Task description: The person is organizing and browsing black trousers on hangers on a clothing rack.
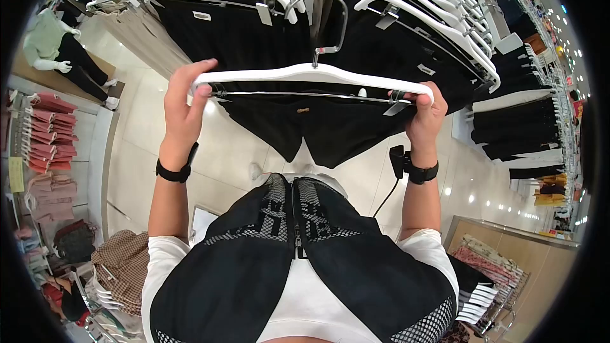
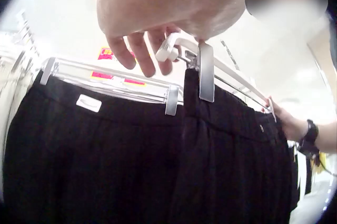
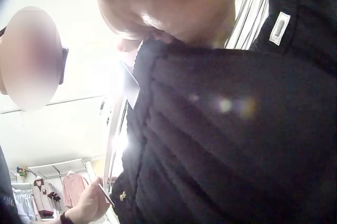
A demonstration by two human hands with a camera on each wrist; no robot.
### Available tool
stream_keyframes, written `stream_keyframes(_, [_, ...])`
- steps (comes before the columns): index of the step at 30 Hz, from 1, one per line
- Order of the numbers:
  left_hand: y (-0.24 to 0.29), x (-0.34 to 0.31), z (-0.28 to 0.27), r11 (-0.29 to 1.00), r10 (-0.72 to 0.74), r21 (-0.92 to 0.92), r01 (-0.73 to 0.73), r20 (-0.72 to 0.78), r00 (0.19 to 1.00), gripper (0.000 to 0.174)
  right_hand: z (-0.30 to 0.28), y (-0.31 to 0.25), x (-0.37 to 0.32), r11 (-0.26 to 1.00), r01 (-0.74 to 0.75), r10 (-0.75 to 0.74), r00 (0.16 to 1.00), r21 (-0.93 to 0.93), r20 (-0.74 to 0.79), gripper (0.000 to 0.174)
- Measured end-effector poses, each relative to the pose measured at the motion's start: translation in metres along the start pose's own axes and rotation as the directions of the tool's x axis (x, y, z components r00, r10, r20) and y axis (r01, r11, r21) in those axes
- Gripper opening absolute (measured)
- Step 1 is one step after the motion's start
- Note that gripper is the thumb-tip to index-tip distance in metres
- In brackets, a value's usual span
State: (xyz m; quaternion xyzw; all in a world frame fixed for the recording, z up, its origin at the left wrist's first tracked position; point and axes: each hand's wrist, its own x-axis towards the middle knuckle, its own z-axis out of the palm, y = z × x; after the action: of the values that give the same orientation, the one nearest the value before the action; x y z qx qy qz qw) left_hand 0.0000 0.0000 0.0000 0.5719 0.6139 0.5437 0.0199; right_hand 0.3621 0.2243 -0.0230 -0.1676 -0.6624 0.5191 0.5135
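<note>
Head view: right hand (image 1: 427, 114) grips, loose-fingered left hand (image 1: 180, 101) touches a stiff-looking hanger (image 1: 314, 72) at its ends, likely surer holds than soft garment (image 1: 273, 119).

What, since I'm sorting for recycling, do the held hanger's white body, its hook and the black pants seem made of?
White body: probably smooth plastic, given its even sheen; perhaps painted wood.
Hook: likely polished metal, from bright highlights.
Black pants: apparently matte fabric, creasing into soft folds; fibre unclear.
</note>
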Motion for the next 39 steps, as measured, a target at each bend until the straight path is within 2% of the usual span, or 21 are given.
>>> stream_keyframes(2, [0.015,0.007,-0.007,0.977,0.123,0.157,-0.144,0.135,0.983,0.043,0.007,0.006,0.002,1.0,0.005,-0.006,1.0,-0.025,-0.017,0.047])
stream_keyframes(3, [0.027,0.004,0.015,0.968,0.105,0.212,-0.137,0.158,0.982,0.038,-0.014,-0.002,0.005,0.999,-0.011,0.012,1.0,-0.042,0.019,0.047])
stream_keyframes(5, [0.038,0.007,0.019,0.915,0.081,0.366,-0.17,0.247,0.966,0.029,-0.011,-0.001,0.005,0.999,-0.03,0.031,0.998,-0.014,0.047,0.046])
stream_keyframes(6, [0.048,0.012,0.026,0.898,0.088,0.403,-0.179,0.235,0.968,0.022,-0.01,-0.003,0.006,0.999,-0.016,0.018,0.998,-0.037,0.064,0.044])
stream_keyframes(9, [0.041,0.005,0.032,0.875,0.014,0.469,-0.117,0.218,0.976,0.023,-0.017,0.0,0.011,0.998,-0.001,0.009,0.992,-0.065,0.124,0.044])
stream_keyframes(12, [0.045,-0.001,0.037,0.869,0.073,0.472,-0.148,0.172,0.982,0.025,-0.019,-0.016,0.02,0.982,-0.018,0.061,0.972,-0.19,0.227,0.044])
stream_keyframes(13, [0.047,-0.001,0.038,0.859,0.107,0.482,-0.175,0.166,0.98,0.024,-0.022,-0.02,0.024,0.977,-0.022,0.08,0.96,-0.212,0.269,0.038])
stream_keyframes(15, [0.043,0.0,0.04,0.855,0.134,0.482,-0.192,0.152,0.979,0.024,-0.024,-0.029,0.032,0.919,0.078,0.04,0.957,-0.387,0.286,0.03])
stream_keyframes(16, [0.042,0.001,0.043,0.857,0.139,0.48,-0.188,0.136,0.981,0.026,-0.019,-0.033,0.035,0.898,0.136,-0.016,0.96,-0.418,0.278,0.023])
stream_keyframes(17, [0.042,0.002,0.044,0.844,0.158,0.496,-0.204,0.134,0.978,0.026,-0.015,-0.04,0.035,0.89,0.114,0.005,0.966,-0.441,0.259,0.02])
stream_keyframes(19, [0.045,0.001,0.047,0.824,0.177,0.521,-0.224,0.139,0.974,0.028,-0.014,-0.043,0.036,0.801,0.235,-0.011,0.925,-0.551,0.38,0.021])
stream_keyframes(23, [0.053,0.001,0.047,0.798,0.191,0.55,-0.247,0.158,0.969,0.028,-0.008,-0.031,0.035,0.747,0.349,-0.125,0.909,-0.565,0.396,0.022])
stream_keyframes(24, [0.054,0.0,0.046,0.8,0.185,0.547,-0.246,0.165,0.969,0.027,-0.007,-0.029,0.036,0.72,0.416,-0.211,0.893,-0.555,0.397,0.021])
stream_keyframes(28, [0.06,0.005,0.049,0.858,0.107,0.477,-0.189,0.194,0.975,0.025,-0.014,-0.028,0.031,0.768,0.414,-0.219,0.887,-0.488,0.407,0.02])
stream_keyframes(31, [0.06,0.008,0.053,0.928,0.105,0.327,-0.179,0.231,0.967,0.024,-0.023,-0.038,0.028,0.782,0.379,-0.198,0.904,-0.495,0.38,0.02])
stream_keyframes(34, [0.056,0.02,0.055,0.971,0.141,0.175,-0.161,0.124,0.982,0.034,-0.041,-0.048,0.024,0.777,0.317,-0.159,0.935,-0.545,0.317,0.019])
stream_keyframes(39, [0.058,0.083,0.06,0.821,0.333,0.42,-0.387,0.198,0.922,0.047,-0.074,-0.058,0.009,0.76,0.163,-0.081,0.984,-0.629,0.157,0.016])
